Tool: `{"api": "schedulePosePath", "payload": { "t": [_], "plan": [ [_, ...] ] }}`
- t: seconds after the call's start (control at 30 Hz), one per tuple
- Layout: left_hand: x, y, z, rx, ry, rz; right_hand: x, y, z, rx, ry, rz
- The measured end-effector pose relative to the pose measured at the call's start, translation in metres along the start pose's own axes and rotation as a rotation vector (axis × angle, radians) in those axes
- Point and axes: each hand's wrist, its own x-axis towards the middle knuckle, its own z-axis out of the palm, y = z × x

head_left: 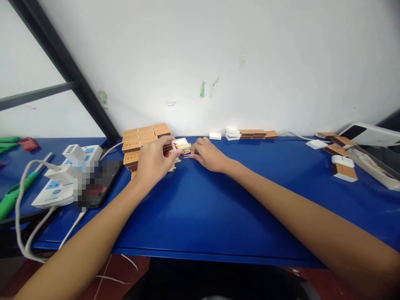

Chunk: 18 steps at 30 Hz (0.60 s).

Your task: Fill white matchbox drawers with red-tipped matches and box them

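Note:
My left hand [154,160] grips a small white matchbox tray [181,144] with red-tipped matches in it, held just above the blue table [203,216]. My right hand [208,155] rests on the table right beside it, fingers pinched over a loose pile of matches [179,157] that lies between the two hands. A stack of orange matchboxes [143,139] stands directly behind my left hand, against the wall.
A white power strip [67,168] with plugs and cables and a dark phone [104,183] lie at the left. More matchbox sleeves and white trays [250,134] line the back wall. Further boxes [343,168] and a white device [371,134] sit at the right. Green-handled tools [12,193] lie far left.

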Motion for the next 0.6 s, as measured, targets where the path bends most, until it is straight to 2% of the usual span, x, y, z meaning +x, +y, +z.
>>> {"api": "schedulePosePath", "payload": {
  "t": [0.17,0.37,0.5,0.6],
  "plan": [
    [0.000,0.001,0.000,0.017,-0.001,0.001,0.000,-0.006,0.003,-0.019,0.001,0.014],
    [0.000,-0.001,0.001,0.114,-0.065,0.006,0.002,-0.001,-0.002,-0.095,-0.042,0.001],
    [-0.001,-0.001,0.002,0.191,-0.091,0.017,0.004,0.011,-0.016,-0.029,0.068,0.010],
    [-0.002,-0.001,0.003,0.158,-0.103,0.009,0.007,0.010,-0.023,0.043,0.188,-0.002]
  ]
}}
